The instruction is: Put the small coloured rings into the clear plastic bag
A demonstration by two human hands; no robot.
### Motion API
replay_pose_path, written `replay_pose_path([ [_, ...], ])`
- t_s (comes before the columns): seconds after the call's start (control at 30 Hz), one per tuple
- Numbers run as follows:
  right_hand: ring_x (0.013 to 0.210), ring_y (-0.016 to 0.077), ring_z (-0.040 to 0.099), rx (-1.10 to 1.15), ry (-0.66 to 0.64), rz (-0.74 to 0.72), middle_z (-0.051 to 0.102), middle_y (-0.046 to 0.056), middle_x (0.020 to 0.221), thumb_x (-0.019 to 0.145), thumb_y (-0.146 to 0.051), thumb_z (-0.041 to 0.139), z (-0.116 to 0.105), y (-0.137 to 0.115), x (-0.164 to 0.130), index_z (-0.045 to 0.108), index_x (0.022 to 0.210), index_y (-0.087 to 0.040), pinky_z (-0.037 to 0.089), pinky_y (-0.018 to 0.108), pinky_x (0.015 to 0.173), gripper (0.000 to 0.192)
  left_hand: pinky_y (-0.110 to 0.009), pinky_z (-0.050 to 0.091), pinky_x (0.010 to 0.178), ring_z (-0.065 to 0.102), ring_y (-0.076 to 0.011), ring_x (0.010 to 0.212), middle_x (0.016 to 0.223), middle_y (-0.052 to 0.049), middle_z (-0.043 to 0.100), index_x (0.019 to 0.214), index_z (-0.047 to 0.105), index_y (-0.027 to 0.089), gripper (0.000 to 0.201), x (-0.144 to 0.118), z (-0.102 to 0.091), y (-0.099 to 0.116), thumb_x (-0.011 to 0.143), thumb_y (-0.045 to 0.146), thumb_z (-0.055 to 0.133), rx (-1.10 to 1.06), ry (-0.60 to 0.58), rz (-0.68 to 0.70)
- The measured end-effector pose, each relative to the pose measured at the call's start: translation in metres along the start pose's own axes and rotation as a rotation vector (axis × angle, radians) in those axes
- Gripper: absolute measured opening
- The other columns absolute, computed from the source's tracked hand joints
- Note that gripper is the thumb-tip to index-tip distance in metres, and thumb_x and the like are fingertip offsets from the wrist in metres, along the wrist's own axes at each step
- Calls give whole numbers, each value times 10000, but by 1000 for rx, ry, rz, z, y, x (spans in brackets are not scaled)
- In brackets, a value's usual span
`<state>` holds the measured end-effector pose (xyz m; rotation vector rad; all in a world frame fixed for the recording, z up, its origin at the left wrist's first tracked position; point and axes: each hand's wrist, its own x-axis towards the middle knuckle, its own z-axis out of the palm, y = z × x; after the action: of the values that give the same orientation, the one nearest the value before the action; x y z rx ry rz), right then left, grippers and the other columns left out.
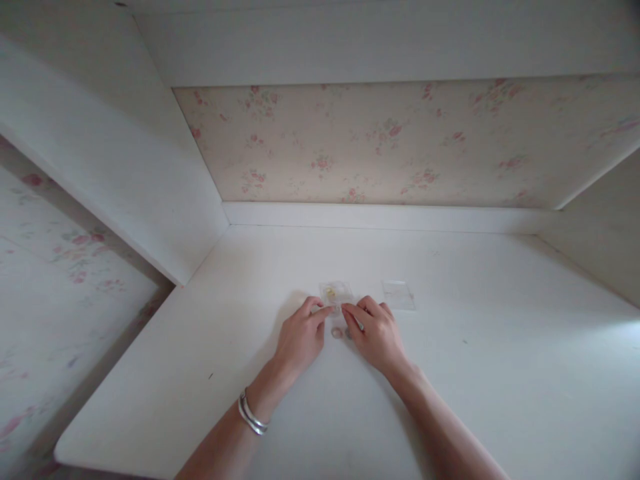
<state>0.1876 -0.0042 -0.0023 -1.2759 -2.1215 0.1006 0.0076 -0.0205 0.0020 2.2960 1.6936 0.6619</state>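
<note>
A small clear plastic packet (343,288) with a gold-coloured piece (331,293) inside lies on the white desk between my hands. My left hand (301,333) is closed on the packet's near left edge, its index finger along the lower side. At the near right corner, my right hand (376,332) pinches the packet with thumb and index finger. Just below the fingertips lies a ring-like round piece (337,332). Beside it, a greyish round piece (349,333) is partly covered by my right hand. What the small pieces are exactly is too small to tell.
A second clear, flat square case (399,295) lies behind my right hand. The white desk (200,427) meets a raised back strip (390,217) and a slanting white panel (165,200) on the left. A small dark mark (211,376) shows on the desk at left.
</note>
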Motion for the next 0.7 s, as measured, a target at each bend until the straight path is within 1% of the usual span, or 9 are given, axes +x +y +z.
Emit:
replay_pose_path([
  [0.1,720,128,511,-20,20,28,547,27,781,941,-279,460,0,-1,0,684,992,-236,314,276,711,233,-262,493,881,593,-136,1024,1240,18,564,1174,596,311,439,0,1,-2,850,59,441,-52,3,36],
  [0.17,717,126,509,-24,29,39,542,27,782,944,-285,458,-1,-1,0,686,993,-238,318,274,711,238,-273,477,929,578,-138,1076,1237,28,582,1167,600,297,441,0,1,-2,843,45,438,-77,3,42],
  [0.37,728,127,512,-37,18,41,540,23,795,941,-296,465,0,-2,0,683,1004,-245,329,267,720,233,-273,480,932,592,-139,1064,1240,30,594,1175,598,284,435,0,1,-2,849,50,431,-80,-2,52],
  [0.57,741,130,512,-39,-13,35,532,24,808,936,-292,470,0,-3,0,677,1017,-259,327,272,724,224,-267,490,903,605,-144,1031,1217,11,605,1164,609,272,350,-1,0,0,896,138,429,-74,3,61],
  [0.7,737,132,519,-26,45,61,547,23,797,932,-297,475,-1,0,1,681,990,-241,329,279,730,221,-251,486,893,607,-135,1006,1190,5,612,1148,616,273,332,-1,-2,1,907,152,423,-97,15,70],
])
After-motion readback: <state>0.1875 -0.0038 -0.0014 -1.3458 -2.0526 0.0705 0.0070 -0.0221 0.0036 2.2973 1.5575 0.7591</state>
